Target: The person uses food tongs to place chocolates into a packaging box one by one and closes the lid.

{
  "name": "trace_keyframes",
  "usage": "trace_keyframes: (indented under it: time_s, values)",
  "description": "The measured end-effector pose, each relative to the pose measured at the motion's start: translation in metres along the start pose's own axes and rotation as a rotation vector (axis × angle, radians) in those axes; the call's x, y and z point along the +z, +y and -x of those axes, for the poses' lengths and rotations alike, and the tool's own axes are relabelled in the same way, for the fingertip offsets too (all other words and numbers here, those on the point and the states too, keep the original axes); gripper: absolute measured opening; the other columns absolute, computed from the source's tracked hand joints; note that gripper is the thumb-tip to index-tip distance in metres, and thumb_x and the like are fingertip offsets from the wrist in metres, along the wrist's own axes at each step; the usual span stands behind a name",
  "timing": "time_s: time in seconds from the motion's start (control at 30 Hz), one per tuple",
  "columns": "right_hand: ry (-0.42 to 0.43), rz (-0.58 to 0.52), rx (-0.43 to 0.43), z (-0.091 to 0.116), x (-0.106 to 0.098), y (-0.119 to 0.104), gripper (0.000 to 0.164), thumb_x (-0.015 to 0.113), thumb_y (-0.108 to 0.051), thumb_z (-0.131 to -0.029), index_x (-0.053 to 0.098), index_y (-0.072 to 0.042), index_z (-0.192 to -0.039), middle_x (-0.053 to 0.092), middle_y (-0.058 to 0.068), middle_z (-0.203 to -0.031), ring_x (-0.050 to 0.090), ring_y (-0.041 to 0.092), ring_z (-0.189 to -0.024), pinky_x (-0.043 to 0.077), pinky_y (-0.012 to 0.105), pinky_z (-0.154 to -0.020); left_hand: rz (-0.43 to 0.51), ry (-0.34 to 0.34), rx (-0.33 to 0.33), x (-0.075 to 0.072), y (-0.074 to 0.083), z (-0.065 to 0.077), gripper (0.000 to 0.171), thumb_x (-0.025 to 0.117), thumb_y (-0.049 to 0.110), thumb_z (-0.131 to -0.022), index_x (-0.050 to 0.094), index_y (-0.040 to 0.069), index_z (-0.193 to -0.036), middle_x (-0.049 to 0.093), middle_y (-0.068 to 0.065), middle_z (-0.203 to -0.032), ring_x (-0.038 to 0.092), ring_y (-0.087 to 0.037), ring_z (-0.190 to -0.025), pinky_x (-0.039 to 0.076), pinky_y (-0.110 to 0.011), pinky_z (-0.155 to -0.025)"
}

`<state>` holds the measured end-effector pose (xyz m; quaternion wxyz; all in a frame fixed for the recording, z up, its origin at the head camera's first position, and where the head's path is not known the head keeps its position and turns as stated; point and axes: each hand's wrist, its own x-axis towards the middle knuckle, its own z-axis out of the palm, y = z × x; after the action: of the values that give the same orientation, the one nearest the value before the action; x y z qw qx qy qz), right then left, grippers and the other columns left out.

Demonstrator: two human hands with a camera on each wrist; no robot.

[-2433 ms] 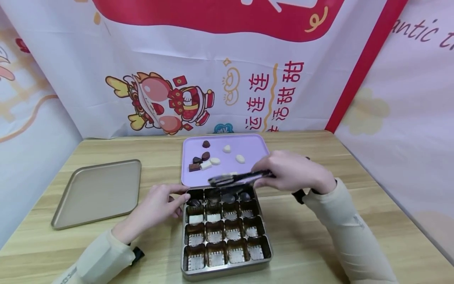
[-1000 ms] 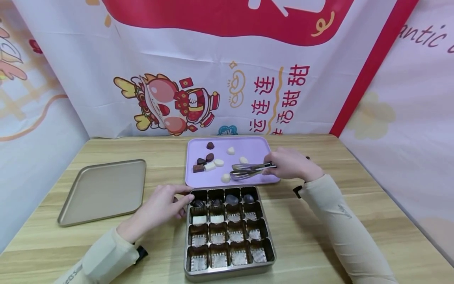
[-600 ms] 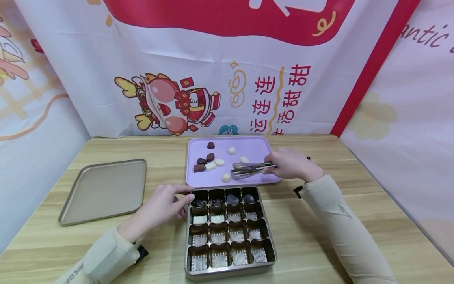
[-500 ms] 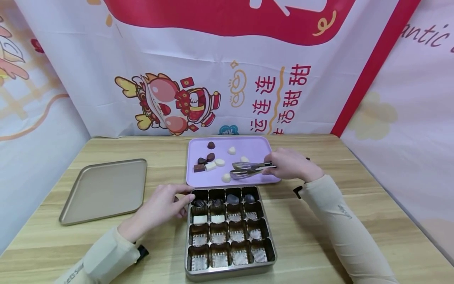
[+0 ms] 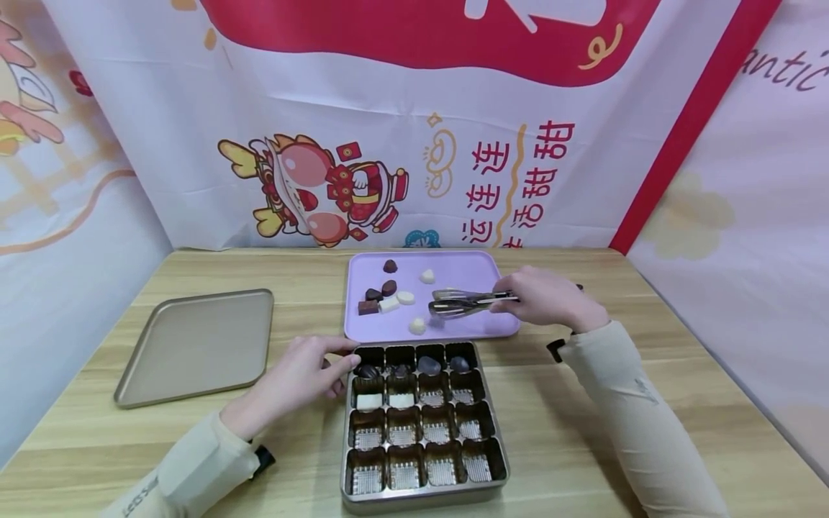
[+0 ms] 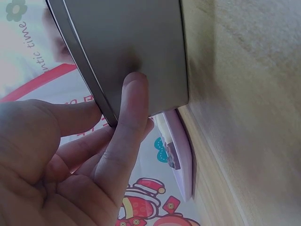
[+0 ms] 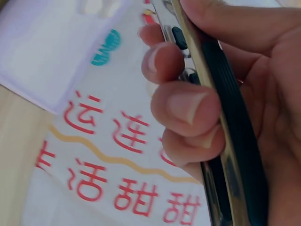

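My left hand [image 5: 294, 374] pinches the back left corner of a metal chocolate box [image 5: 424, 498], thumb at the rim. In the left wrist view a finger [image 6: 134, 101] lies along the box's outer wall. Dark chocolates [image 5: 429, 365] fill the back row of the divided insert; two white ones [image 5: 370, 401] lie at the left of the second row. My right hand [image 5: 540, 296] grips food tongs [image 5: 466, 303], their parted tips over the purple tray [image 5: 469, 266]. A cream chocolate [image 5: 417, 326] lies near the tips, and another shows partly behind them. The right wrist view shows fingers wrapped round the tong handles [image 7: 237, 117].
On the purple tray's left half sit dark brown chocolates [image 5: 368, 307] and white ones [image 5: 388, 305], with a pale one [image 5: 427, 275] farther back. A bronze-coloured tray [image 5: 201, 345] stands at the left of the wooden table [image 5: 583, 403]. A printed cloth [image 5: 363, 86] hangs behind.
My right hand has moved the tongs from above the box's back row to over the purple tray, and lately raised them slightly. The left hand stays at the box corner.
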<state>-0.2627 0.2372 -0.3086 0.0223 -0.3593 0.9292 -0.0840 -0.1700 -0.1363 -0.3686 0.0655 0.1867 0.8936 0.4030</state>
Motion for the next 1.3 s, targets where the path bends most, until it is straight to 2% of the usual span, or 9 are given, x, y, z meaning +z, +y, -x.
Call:
trace_keyframes:
  time_s: [0.2, 0.37, 0.5, 0.63, 0.83, 1.1, 1.3]
  values:
    - [0.062, -0.016, -0.045, 0.020, -0.027, -0.013, 0.007, 0.073, -0.023, -0.092, 0.073, -0.017, -0.089, 0.058, -0.012, -0.070, 0.048, 0.005, -0.058, 0.047, 0.032, -0.059, -0.014, 0.003, 0.001, 0.000, 0.001, 0.001, 0.034, 0.064, 0.018, -0.097, 0.064, 0.000, -0.127, 0.067, 0.003, -0.071, 0.064, -0.012, -0.053, 0.054, -0.025, -0.050]
    - [0.096, 0.018, -0.122, 0.039, -0.045, -0.035, 0.009, 0.074, -0.022, -0.090, 0.068, -0.024, -0.083, 0.050, -0.016, -0.065, 0.044, 0.002, -0.055, 0.041, 0.027, -0.053, -0.016, 0.008, 0.011, -0.001, 0.001, 0.001, 0.034, 0.064, 0.018, -0.097, 0.064, 0.000, -0.126, 0.067, 0.004, -0.071, 0.064, -0.012, -0.053, 0.054, -0.025, -0.050]
    - [0.066, 0.033, -0.199, 0.048, -0.050, -0.056, 0.014, 0.073, -0.026, -0.091, 0.063, -0.027, -0.081, 0.047, -0.019, -0.065, 0.042, -0.002, -0.055, 0.040, 0.023, -0.051, -0.013, 0.012, 0.023, -0.001, 0.001, 0.001, 0.033, 0.064, 0.017, -0.097, 0.064, 0.000, -0.126, 0.068, 0.004, -0.073, 0.064, -0.012, -0.053, 0.054, -0.024, -0.051]
    - [0.003, 0.055, -0.253, 0.051, -0.049, -0.075, 0.026, 0.072, -0.030, -0.092, 0.054, -0.028, -0.073, 0.038, -0.019, -0.061, 0.038, -0.002, -0.053, 0.037, 0.022, -0.048, -0.013, 0.010, 0.024, -0.002, 0.001, 0.001, 0.033, 0.064, 0.017, -0.097, 0.064, 0.000, -0.126, 0.069, 0.003, -0.074, 0.064, -0.012, -0.053, 0.055, -0.024, -0.052]
    - [-0.055, 0.088, -0.218, 0.054, -0.045, -0.087, 0.032, 0.073, -0.033, -0.090, 0.049, -0.030, -0.069, 0.037, -0.018, -0.060, 0.038, 0.000, -0.054, 0.036, 0.022, -0.047, -0.002, 0.005, 0.012, -0.001, 0.001, 0.000, 0.034, 0.064, 0.017, -0.097, 0.064, 0.000, -0.126, 0.071, -0.002, -0.083, 0.064, -0.013, -0.053, 0.055, -0.023, -0.052]
    - [-0.064, 0.096, -0.204, 0.052, -0.041, -0.087, 0.035, 0.077, -0.030, -0.086, 0.048, -0.030, -0.066, 0.036, -0.017, -0.058, 0.037, 0.001, -0.053, 0.034, 0.022, -0.045, -0.024, 0.012, 0.003, 0.000, 0.001, 0.001, 0.034, 0.065, 0.019, -0.097, 0.064, 0.002, -0.126, 0.072, -0.009, -0.094, 0.063, -0.010, -0.052, 0.054, -0.023, -0.051]
    - [-0.076, 0.062, -0.210, 0.050, -0.040, -0.085, 0.033, 0.079, -0.030, -0.083, 0.050, -0.031, -0.067, 0.038, -0.019, -0.059, 0.038, 0.001, -0.054, 0.036, 0.023, -0.046, -0.027, 0.016, -0.002, 0.000, 0.002, 0.002, 0.035, 0.065, 0.020, -0.097, 0.064, 0.002, -0.127, 0.072, -0.009, -0.093, 0.063, -0.011, -0.052, 0.054, -0.025, -0.049]
